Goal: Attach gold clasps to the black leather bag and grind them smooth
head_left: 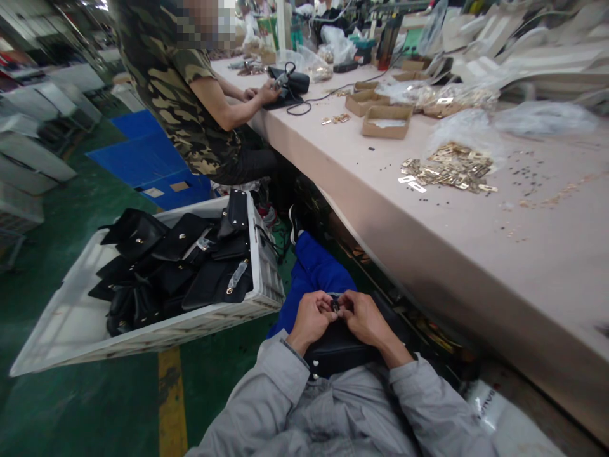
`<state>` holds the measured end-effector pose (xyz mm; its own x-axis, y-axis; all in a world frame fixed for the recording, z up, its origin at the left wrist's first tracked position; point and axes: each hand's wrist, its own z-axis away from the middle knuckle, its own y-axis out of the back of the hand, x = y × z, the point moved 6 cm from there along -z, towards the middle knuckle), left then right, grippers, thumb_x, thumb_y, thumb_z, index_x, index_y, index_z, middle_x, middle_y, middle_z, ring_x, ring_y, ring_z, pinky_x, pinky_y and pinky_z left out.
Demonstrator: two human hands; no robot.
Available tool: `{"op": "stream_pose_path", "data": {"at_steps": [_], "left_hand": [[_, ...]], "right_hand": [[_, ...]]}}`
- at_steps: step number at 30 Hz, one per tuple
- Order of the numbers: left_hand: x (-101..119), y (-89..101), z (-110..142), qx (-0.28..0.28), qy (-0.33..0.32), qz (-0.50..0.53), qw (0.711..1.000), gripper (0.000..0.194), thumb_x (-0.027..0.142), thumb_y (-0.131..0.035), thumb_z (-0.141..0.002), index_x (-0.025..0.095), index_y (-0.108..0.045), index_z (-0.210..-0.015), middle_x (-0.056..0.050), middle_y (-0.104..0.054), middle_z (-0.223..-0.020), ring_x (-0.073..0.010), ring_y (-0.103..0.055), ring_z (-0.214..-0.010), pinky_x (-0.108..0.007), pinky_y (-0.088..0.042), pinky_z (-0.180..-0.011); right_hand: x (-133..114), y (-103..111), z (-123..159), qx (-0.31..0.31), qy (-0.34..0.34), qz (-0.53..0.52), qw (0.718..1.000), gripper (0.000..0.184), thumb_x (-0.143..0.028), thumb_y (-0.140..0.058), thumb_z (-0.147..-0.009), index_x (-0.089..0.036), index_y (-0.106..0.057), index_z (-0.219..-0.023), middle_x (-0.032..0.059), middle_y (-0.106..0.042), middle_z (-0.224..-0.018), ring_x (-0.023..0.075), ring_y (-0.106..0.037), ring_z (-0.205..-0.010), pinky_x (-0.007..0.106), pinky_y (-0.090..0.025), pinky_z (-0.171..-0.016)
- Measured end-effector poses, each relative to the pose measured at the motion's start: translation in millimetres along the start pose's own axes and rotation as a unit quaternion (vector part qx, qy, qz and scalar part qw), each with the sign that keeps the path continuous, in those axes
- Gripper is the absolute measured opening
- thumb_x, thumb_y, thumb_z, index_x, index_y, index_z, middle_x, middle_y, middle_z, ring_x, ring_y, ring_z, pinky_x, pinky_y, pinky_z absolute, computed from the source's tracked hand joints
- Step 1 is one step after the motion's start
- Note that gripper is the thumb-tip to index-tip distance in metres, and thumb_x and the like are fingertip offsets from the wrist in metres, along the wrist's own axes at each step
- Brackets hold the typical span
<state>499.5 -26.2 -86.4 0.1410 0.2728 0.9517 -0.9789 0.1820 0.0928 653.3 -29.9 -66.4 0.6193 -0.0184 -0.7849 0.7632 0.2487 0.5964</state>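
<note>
A black leather bag (340,352) lies on my lap, below the table edge. My left hand (310,317) and my right hand (365,317) rest on its top, fingers curled. Both pinch a small dark metal fitting (335,306) between their fingertips, right at the bag's upper edge. My grey sleeves reach up from the bottom of the view. My blue trouser leg (316,270) stretches out beyond the hands.
A white plastic crate (76,317) with several black bags (181,266) stands on the green floor at my left. The long beige table (428,216) at my right carries a heap of gold metal parts (450,168) and cardboard trays (386,120). A co-worker in camouflage (176,89) sits further along.
</note>
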Motion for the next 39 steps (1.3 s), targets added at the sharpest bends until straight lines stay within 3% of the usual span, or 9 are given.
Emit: {"op": "stream_pose_path", "data": {"at_steps": [8,18,22,25,29,33,39], "left_hand": [[-6.2,-1.2,-1.9,0.006,0.004,-0.006,1.0,0.019,0.002,-0.07,-0.058,0.015,-0.065,-0.07,0.0,-0.066,-0.064,-0.0129,-0.061,-0.06,-0.023,-0.046,-0.059],[-22.2,-5.8,-9.0,0.012,-0.001,-0.078,0.997,0.02,0.002,-0.066,-0.055,0.017,-0.064,-0.068,0.001,-0.064,-0.06,-0.0135,-0.057,-0.056,-0.023,-0.035,-0.051],[-22.8,-4.5,-15.2,0.01,0.003,-0.087,0.996,0.018,0.005,-0.069,-0.056,0.017,-0.065,-0.068,0.002,-0.064,-0.058,-0.0133,-0.056,-0.055,-0.022,-0.033,-0.051],[-22.9,-3.5,-14.8,0.009,0.006,-0.077,0.997,0.022,0.004,-0.072,-0.056,0.018,-0.064,-0.073,0.002,-0.064,-0.058,-0.0141,-0.057,-0.056,-0.023,-0.037,-0.053],[-23.5,-1.5,-10.4,0.013,0.013,-0.053,0.998,0.038,0.004,-0.076,-0.058,0.019,-0.062,-0.09,0.005,-0.064,-0.06,-0.0153,-0.06,-0.058,-0.024,-0.042,-0.057],[-22.5,-0.2,-6.4,0.003,0.019,-0.026,0.999,0.048,0.005,-0.078,-0.058,0.02,-0.058,-0.099,0.007,-0.063,-0.061,-0.0147,-0.061,-0.058,-0.023,-0.042,-0.057],[-18.5,-3.4,-2.4,-0.049,0.024,0.014,0.998,0.043,0.013,-0.079,-0.06,0.018,-0.058,-0.097,0.005,-0.065,-0.066,-0.0119,-0.057,-0.055,-0.023,-0.041,-0.055]], "right_hand": [[-5.8,0.2,-0.3,-0.02,0.015,-0.027,0.999,0.014,-0.01,-0.064,-0.078,-0.019,-0.068,-0.088,0.0033,-0.074,-0.083,0.0197,-0.068,-0.077,0.028,-0.044,-0.073],[-4.7,-8.4,-3.2,-0.023,0.012,0.054,0.998,0.012,-0.008,-0.061,-0.075,-0.017,-0.064,-0.082,0.0046,-0.07,-0.077,0.0185,-0.063,-0.071,0.028,-0.037,-0.067],[-4.2,-8.2,-5.3,-0.031,0.012,0.048,0.998,0.022,-0.007,-0.061,-0.075,-0.017,-0.067,-0.094,0.0041,-0.072,-0.081,0.0184,-0.065,-0.073,0.027,-0.039,-0.069],[-7.7,-7.9,-4.7,-0.042,0.028,0.033,0.998,0.026,-0.013,-0.062,-0.083,-0.02,-0.07,-0.106,0.0027,-0.073,-0.082,0.0184,-0.066,-0.074,0.027,-0.041,-0.071],[-9.4,-5.7,-5.9,-0.015,0.024,0.072,0.997,0.008,-0.026,-0.066,-0.089,-0.02,-0.072,-0.088,0.0049,-0.074,-0.08,0.0199,-0.066,-0.075,0.028,-0.039,-0.07],[-10.2,-5.7,-8.2,0.005,0.016,0.107,0.994,0.015,-0.026,-0.064,-0.09,-0.02,-0.069,-0.077,0.0079,-0.073,-0.079,0.0221,-0.066,-0.079,0.03,-0.034,-0.069],[-7.8,-4.0,-10.0,0.032,0.011,0.105,0.994,0.027,-0.029,-0.059,-0.094,-0.02,-0.066,-0.07,0.0073,-0.07,-0.072,0.0194,-0.063,-0.073,0.029,-0.034,-0.067]]}}
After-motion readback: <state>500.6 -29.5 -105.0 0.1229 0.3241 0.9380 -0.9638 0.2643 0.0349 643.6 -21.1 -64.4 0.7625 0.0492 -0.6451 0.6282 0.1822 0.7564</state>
